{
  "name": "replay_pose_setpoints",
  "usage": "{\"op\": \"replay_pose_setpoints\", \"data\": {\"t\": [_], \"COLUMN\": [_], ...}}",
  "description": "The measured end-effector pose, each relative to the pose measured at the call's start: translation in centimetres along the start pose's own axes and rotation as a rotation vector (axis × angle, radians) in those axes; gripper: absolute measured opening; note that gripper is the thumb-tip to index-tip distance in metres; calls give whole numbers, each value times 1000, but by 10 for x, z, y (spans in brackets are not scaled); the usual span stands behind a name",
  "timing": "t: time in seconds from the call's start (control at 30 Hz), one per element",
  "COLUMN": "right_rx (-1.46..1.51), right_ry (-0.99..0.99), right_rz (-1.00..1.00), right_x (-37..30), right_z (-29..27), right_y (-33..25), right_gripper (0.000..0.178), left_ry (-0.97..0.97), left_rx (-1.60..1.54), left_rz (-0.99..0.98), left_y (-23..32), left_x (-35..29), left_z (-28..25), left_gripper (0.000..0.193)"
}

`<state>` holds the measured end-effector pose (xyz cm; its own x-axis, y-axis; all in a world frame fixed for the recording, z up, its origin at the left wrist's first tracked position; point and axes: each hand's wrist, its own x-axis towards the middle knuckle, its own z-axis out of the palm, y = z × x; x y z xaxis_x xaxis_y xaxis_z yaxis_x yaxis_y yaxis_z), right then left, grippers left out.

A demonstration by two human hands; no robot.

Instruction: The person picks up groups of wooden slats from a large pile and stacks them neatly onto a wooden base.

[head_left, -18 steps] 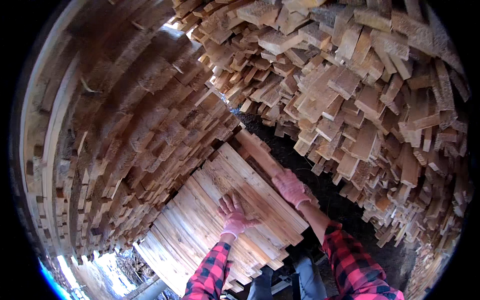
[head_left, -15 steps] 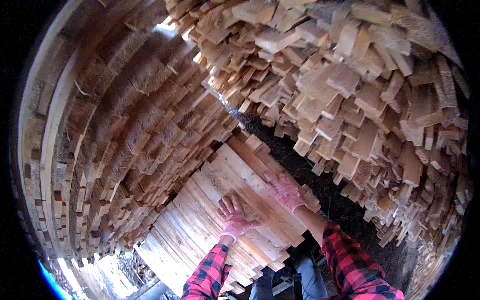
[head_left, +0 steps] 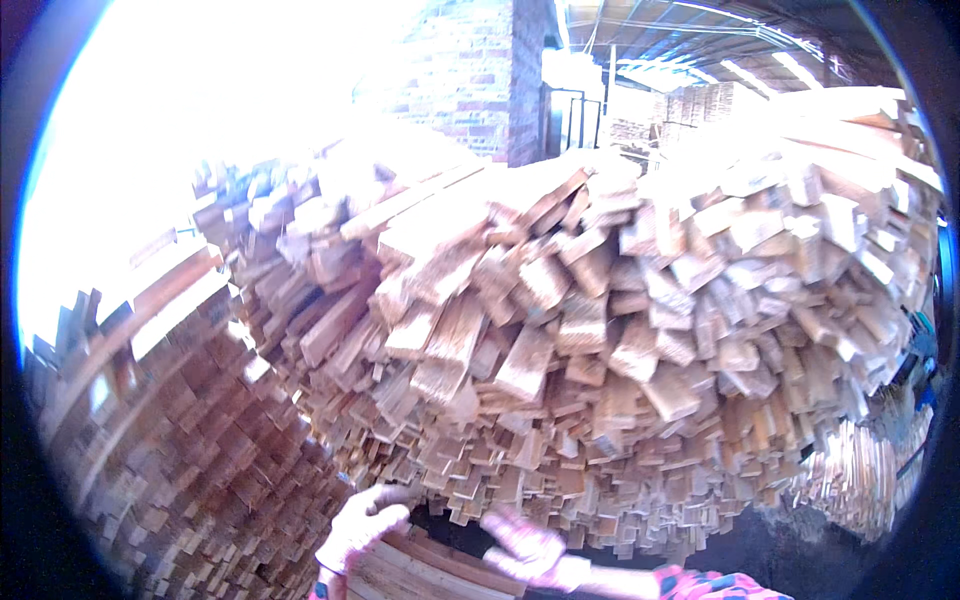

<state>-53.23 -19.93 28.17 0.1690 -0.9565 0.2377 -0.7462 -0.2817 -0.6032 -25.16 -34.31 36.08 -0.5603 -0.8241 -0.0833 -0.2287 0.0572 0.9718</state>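
My left hand [head_left: 360,530], in a pale pinkish glove, is at the lower middle with its fingers apart and nothing in it. To its right, my gloved right hand [head_left: 528,548] stretches toward the left, fingers extended and empty. Motion smears both hands somewhat. Below and between them lie flat wooden boards [head_left: 440,568] side by side, mostly cut off by the lower edge. Whether either hand touches the boards, I cannot tell. A big heap of loose sawn wood pieces [head_left: 590,330] rises just beyond my hands, its ends jutting toward me.
On the left stands a tightly stacked wall of wood pieces [head_left: 210,480]. A brick pillar [head_left: 460,75] is behind the heap, under a metal roof [head_left: 700,40] at the upper right. A smaller bundle of thin sticks [head_left: 850,480] stands at the right. Bright glare washes out the upper left.
My view has swung up and to the right, from the boards to the heap. Both hands, earlier spread flat on the boards, now show at the lower edge.
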Motion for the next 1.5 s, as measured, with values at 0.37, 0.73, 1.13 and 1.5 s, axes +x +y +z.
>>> {"op": "replay_pose_setpoints", "data": {"t": [0.37, 0.73, 1.13, 1.5], "right_rx": [-775, -738, -793, -676], "right_ry": [757, 756, 745, 737], "right_rz": [-216, -235, -199, -203], "right_x": [81, 75, 72, 71], "right_z": [-261, -267, -271, -270], "right_y": [-32, -12, 7, -15], "right_gripper": [53, 51, 52, 47], "left_ry": [-25, -468, -216, -196], "left_rx": [166, 1432, 1839, 56], "left_rz": [878, 153, 350, 195], "left_y": [409, 505, 471, 454], "left_x": [143, 265, 263, 218], "left_z": [95, 150, 189, 12], "left_gripper": [78, 125, 111, 40]}}
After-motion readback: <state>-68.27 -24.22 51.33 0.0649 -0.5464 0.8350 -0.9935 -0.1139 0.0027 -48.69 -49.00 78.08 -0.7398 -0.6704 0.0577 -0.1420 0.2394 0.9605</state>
